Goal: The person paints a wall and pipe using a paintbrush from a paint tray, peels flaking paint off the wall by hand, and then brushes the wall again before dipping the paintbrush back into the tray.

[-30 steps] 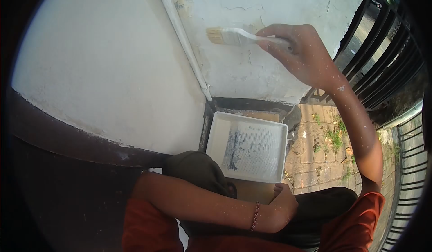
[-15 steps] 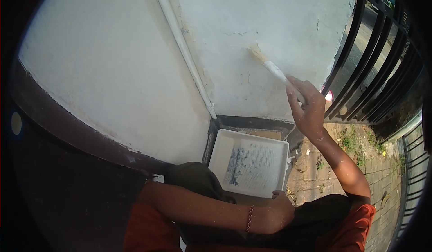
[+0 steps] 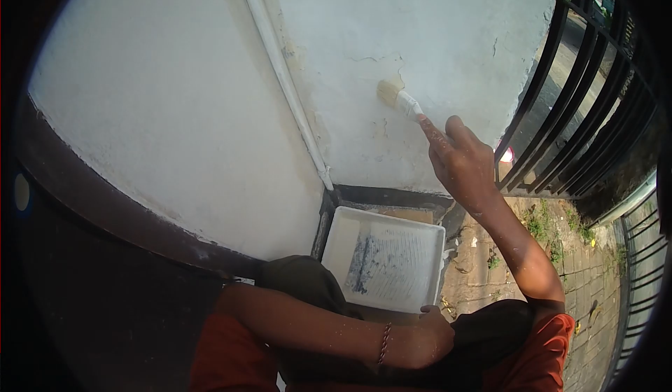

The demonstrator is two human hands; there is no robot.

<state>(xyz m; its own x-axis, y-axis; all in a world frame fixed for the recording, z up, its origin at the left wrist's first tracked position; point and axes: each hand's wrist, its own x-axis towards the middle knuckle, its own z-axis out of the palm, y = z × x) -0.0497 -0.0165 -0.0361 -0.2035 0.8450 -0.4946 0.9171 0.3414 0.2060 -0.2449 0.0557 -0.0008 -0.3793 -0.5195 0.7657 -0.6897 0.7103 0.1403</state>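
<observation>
My right hand [image 3: 462, 155] is closed around the handle of a paintbrush [image 3: 397, 98]. Its pale bristles touch the white wall [image 3: 336, 14] near a crack and some peeling patches. White specks dot the hand and forearm. Below, a white paint tray [image 3: 334, 241] has a ribbed bed smeared with white and dark blue-grey paint. My left hand [image 3: 428, 336] lies at the tray's near right corner, fingers curled and a digit over the rim; its other fingers are hidden. A braided bracelet [image 3: 384, 343] circles that wrist.
A white pipe [image 3: 283, 77] runs down the wall corner to a dark skirting band [image 3: 392, 197]. Dark metal bars [image 3: 553, 98] stand at the right, above brick paving [image 3: 581, 280] with weeds. A dark brown ledge [image 3: 126, 196] edges the left wall.
My right hand has turned and moved slightly left, with the paintbrush's bristles shifting a little left and down on the wall. My left hand stays at the tray's corner.
</observation>
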